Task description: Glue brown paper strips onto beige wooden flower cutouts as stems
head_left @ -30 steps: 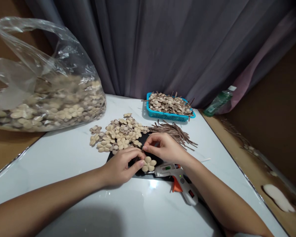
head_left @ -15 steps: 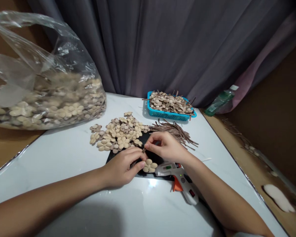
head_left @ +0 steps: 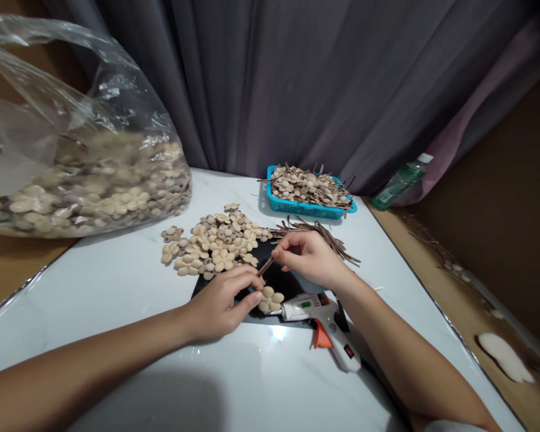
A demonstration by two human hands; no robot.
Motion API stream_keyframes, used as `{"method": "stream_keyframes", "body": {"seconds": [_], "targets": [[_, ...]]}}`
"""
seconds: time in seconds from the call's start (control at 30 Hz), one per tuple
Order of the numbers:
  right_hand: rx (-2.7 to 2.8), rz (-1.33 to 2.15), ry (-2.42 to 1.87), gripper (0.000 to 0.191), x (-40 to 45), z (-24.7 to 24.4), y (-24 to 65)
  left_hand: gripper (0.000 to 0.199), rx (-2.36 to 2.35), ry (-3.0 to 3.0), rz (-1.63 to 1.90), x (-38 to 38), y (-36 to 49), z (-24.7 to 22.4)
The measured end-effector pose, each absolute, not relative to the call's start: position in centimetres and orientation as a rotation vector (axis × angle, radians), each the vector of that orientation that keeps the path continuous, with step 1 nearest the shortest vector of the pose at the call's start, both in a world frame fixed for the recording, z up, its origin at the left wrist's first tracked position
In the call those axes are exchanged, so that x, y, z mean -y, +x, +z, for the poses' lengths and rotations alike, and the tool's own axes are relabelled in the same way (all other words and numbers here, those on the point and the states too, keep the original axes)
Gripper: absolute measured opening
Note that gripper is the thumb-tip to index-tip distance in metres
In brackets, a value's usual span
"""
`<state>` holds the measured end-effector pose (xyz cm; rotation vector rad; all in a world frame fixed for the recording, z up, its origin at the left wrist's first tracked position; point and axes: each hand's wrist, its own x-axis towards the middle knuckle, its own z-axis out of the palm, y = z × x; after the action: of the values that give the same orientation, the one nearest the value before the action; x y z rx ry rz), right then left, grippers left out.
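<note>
My left hand holds a beige flower piece between thumb and fingers over the black mat. A short brown strip runs from the left fingertips up to my right hand, which pinches its upper end. Touching or close to the flower is the nozzle of a white glue gun with an orange trigger, lying on its side. Behind my hands sits a pile of beige and greyish flower pieces. Brown strips lie in a bundle beyond my right hand.
A large clear plastic bag full of flower pieces stands at the left. At the back of the white table is a blue basket of flowers and strips. A green bottle leans by the dark curtain.
My right hand has moved slightly up and right from my left fingers, so more of the brown strip shows between them. The view has shifted slightly.
</note>
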<state>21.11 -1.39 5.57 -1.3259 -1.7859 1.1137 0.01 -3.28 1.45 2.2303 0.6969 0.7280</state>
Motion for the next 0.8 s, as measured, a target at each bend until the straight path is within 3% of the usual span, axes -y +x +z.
{"method": "stream_keyframes", "body": {"seconds": [0.8], "targets": [[1.662, 1.113, -1.324, 0.017, 0.9, 6.3, 22.2, 0.013, -0.481, 2.427, 0.804, 3.5, -0.3, 1.2]]}}
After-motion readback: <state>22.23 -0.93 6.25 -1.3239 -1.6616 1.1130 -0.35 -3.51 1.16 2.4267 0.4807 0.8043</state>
